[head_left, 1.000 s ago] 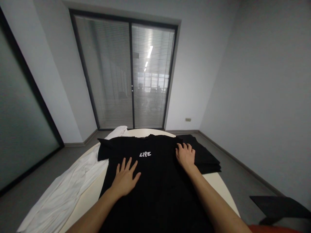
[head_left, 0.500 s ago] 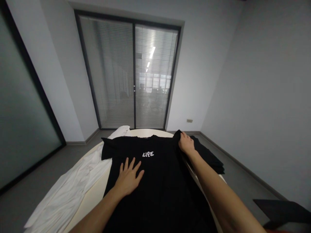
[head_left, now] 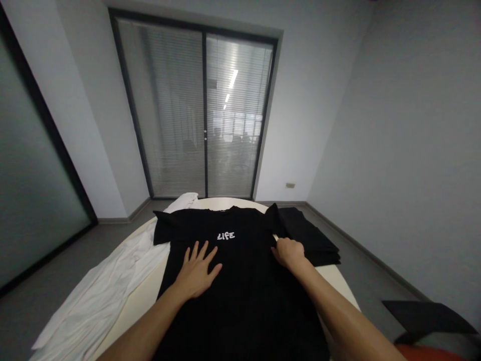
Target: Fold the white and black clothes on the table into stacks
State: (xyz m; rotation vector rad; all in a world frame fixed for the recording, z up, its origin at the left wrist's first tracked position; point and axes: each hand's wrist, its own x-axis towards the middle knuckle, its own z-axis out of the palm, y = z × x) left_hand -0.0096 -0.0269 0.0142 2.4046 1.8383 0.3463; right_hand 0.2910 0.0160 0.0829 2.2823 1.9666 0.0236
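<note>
A black T-shirt [head_left: 240,291] with white lettering across its chest lies spread out, its collar toward the far side. My left hand [head_left: 196,271] rests flat on the shirt below the lettering, fingers spread. At the shirt's right side edge, just below the right sleeve, my right hand [head_left: 289,252] is closed with its fingers curled on the fabric. The right sleeve [head_left: 273,218] stands up a little at its tip and reaches the pile of folded black clothes [head_left: 310,235] beside it.
The round pale table [head_left: 340,281] carries everything. White cloth [head_left: 101,286] lies crumpled along its left side and hangs toward the floor. A dark chair [head_left: 428,318] stands at the lower right. Beyond the table is a glass partition with blinds [head_left: 169,115].
My right hand has let go of the right sleeve and moved nearer to me, down to the shirt's side edge. My left hand stays flat in place.
</note>
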